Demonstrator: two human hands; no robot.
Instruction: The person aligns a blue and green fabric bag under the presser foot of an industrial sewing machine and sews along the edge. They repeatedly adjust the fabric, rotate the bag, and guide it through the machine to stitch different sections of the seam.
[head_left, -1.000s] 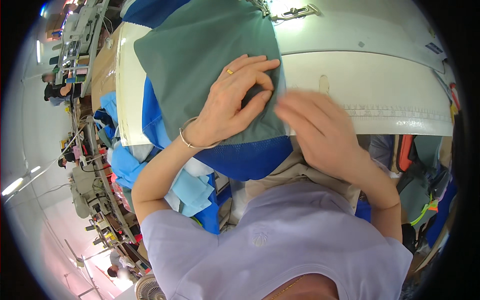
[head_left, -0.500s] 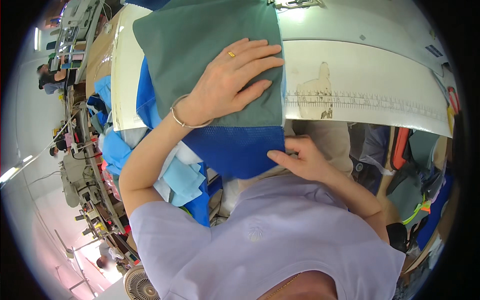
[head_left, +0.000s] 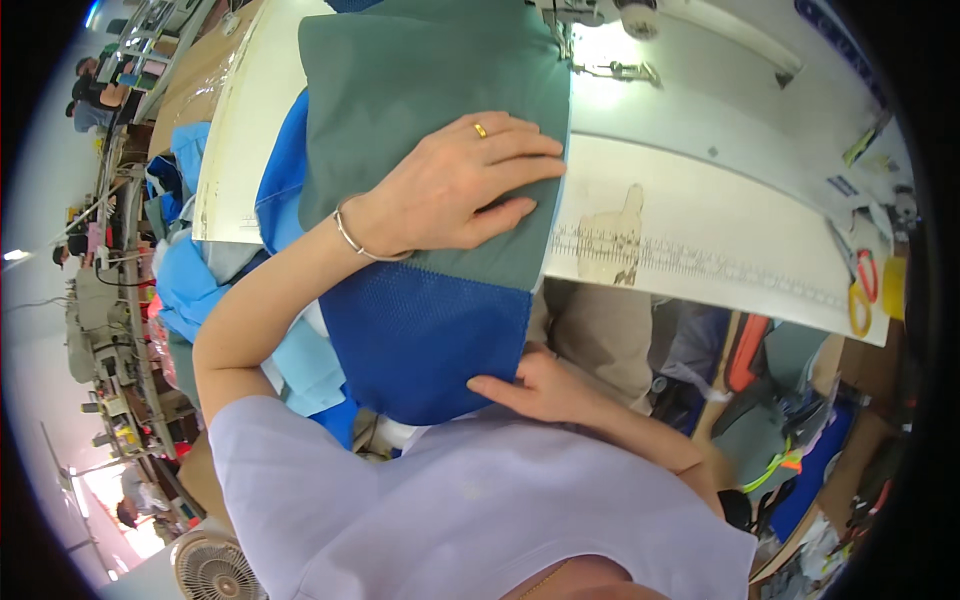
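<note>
A piece of sewn fabric lies over the table edge: a grey-green panel (head_left: 400, 110) joined by a seam to a blue mesh panel (head_left: 430, 340) that hangs down toward my lap. My left hand (head_left: 455, 185) rests flat on the green panel, fingers stretched to its right edge. At the right edge of the blue mesh, my right hand (head_left: 535, 385) grips the cloth, thumb on top and the other fingers partly hidden beneath. Beyond my hands, the fabric's far right edge runs to the presser foot (head_left: 563, 48) of a lit sewing machine (head_left: 640, 18).
A printed ruler (head_left: 690, 258) runs along the white table (head_left: 750, 215). Scissors (head_left: 862, 290) with red and yellow handles lie at its right end. Light-blue cloth (head_left: 190, 290) is heaped at left. Other fabric pieces (head_left: 750, 430) are piled at right. A fan (head_left: 215, 570) stands lower left.
The view has shifted, bringing more of the sewing machine and the scissors into sight. Against the table, the fabric and my left hand have slid slightly toward the machine. My right hand keeps its grip.
</note>
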